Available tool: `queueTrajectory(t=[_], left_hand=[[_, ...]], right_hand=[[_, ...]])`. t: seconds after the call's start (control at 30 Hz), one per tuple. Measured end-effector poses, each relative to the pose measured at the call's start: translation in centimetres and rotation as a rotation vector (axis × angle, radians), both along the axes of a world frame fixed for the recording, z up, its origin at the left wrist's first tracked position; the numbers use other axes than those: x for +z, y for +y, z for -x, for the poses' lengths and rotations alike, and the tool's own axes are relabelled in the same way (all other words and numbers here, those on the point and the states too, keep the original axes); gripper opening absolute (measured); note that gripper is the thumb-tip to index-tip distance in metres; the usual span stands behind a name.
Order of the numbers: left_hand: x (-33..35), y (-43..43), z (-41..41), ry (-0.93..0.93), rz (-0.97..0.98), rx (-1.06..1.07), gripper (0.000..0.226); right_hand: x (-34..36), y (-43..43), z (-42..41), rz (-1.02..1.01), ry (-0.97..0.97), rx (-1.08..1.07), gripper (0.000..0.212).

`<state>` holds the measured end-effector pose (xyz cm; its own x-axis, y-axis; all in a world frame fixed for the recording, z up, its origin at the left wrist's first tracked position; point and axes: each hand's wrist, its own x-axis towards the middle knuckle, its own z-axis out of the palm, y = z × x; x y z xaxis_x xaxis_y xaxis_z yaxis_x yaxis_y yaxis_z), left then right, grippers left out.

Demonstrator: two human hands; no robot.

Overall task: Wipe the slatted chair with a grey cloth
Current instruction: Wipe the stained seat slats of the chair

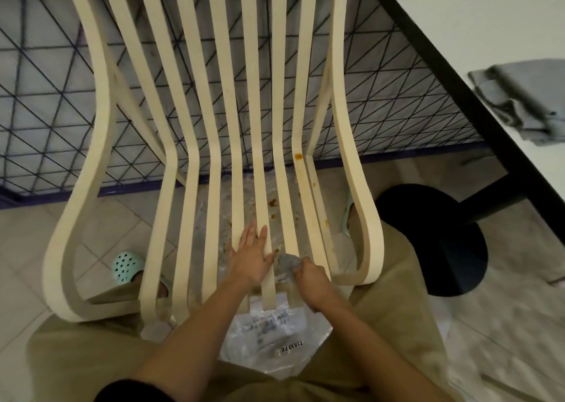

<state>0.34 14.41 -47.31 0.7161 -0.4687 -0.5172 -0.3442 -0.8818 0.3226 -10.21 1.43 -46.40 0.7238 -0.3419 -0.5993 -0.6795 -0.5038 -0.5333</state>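
A cream slatted chair stands right in front of me, its slats running from the back down to the seat's front edge. Orange-brown stains mark the right-hand slats. My left hand lies flat, fingers spread, on the middle slats near the front edge. Beside it, my right hand is closed on a small crumpled grey cloth, pressed against a slat. A second folded grey cloth lies on the white table at the right.
A white table with a dark edge and a black round base stands to the right. A clear plastic sheet covers the tiled floor under the chair. A wire-mesh panel stands behind the chair. My feet wear mint clogs.
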Motion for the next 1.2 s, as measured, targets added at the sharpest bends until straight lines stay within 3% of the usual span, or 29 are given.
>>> queueTrajectory(t=[0.1,0.33,0.53,0.87,1.0,1.2], left_hand=[[0.2,0.3,-0.1,0.0,0.001,0.001,0.072],[0.4,0.2,0.1,0.0,0.011,0.029,0.072],[0.6,0.0,0.2,0.001,0.04,0.053,0.073],[0.1,-1.0,-0.1,-0.14,0.026,0.017,0.07],[-0.4,-2.2,-0.9,-0.137,0.061,0.01,0.067],[-1.0,-3.3,-2.2,-0.176,0.049,-0.001,0.068]], right_hand=[[1.0,-0.8,-0.4,0.05,-0.053,0.016,0.03],[3.4,-3.9,-2.3,0.24,-0.371,-0.052,0.039],[-0.9,-2.7,-1.0,0.22,-0.132,-0.02,0.053],[-1.7,-2.5,-2.1,0.139,-0.104,-0.273,0.064],[-2.4,-3.0,-2.9,0.152,-0.095,-0.307,0.061],[-3.2,-3.4,-4.4,0.255,-0.086,-0.271,0.04]])
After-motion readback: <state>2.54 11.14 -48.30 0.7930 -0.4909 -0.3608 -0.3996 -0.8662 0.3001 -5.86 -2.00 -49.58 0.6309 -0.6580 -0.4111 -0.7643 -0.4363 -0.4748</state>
